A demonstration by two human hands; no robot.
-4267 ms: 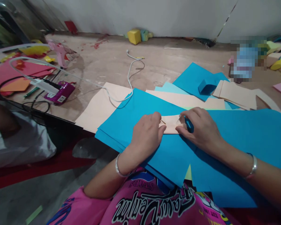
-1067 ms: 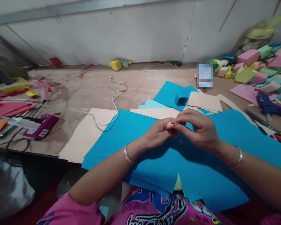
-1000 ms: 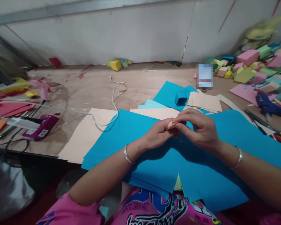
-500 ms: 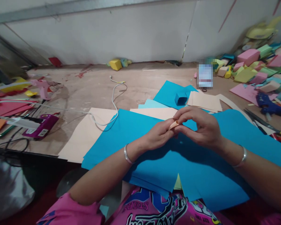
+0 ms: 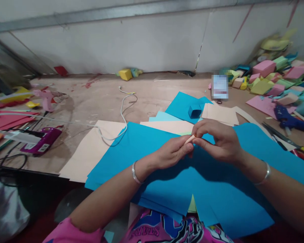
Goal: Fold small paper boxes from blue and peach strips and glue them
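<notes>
Between my two hands is a small rolled piece of peach paper (image 5: 190, 139). My left hand (image 5: 174, 151) closes round its lower end, thumb on top. With thumb and fingertips, my right hand (image 5: 216, 139) pinches the other end. Both hands are just above large blue paper sheets (image 5: 152, 182), which reach over the table's front edge. Beyond them, a small open blue paper box (image 5: 194, 111) stands on another blue sheet (image 5: 178, 104). Peach paper pieces (image 5: 221, 113) lie beside that box.
Scissors (image 5: 281, 136) and a blue glue gun (image 5: 291, 118) lie at right, below a pile of coloured paper boxes (image 5: 276, 77). At left are a pink glue gun (image 5: 45, 99), a purple power strip (image 5: 44, 141) and a white cable (image 5: 123, 111) running across the table.
The peach roll has turned slightly between my fingers, and its open end no longer shows. My view has tilted up a little, so the table things sit lower.
</notes>
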